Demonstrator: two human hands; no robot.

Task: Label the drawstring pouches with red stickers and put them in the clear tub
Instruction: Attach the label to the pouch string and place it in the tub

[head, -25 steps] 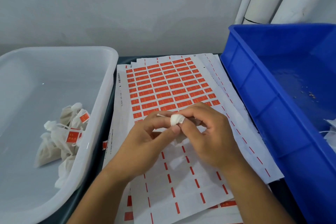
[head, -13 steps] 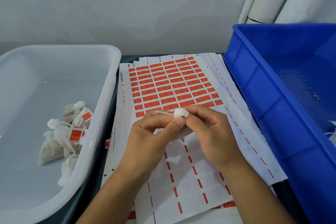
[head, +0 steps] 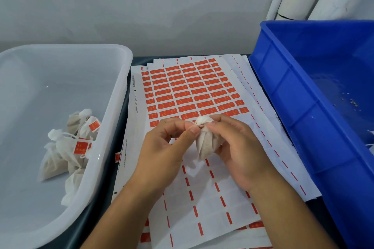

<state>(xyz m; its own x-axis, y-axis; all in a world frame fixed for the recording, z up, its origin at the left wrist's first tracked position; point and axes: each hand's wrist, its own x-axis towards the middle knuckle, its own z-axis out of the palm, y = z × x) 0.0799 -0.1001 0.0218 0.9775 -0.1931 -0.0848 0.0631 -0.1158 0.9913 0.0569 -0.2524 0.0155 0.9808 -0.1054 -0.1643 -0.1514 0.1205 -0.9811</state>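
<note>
Both hands, left hand [head: 166,147] and right hand [head: 238,147], pinch a drawstring pouch [head: 206,141] (gathered neck up) above the sticker sheet [head: 192,91].

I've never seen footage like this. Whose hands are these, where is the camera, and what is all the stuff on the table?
There is no machine here: a person works with bare hands, and the one picture comes from a camera worn on their head, looking forward and down.

The right hand cradles a small white drawstring pouch, while the left hand pinches at its gathered neck. No red sticker shows on this pouch from here.

Under the hands lies a stack of sticker sheets: the far part holds red stickers, the near part looks peeled.

To the left stands the clear tub, holding several finished pouches, some showing red stickers. To the right is a blue crate; something white shows at its right edge, too cut off to identify.
</note>
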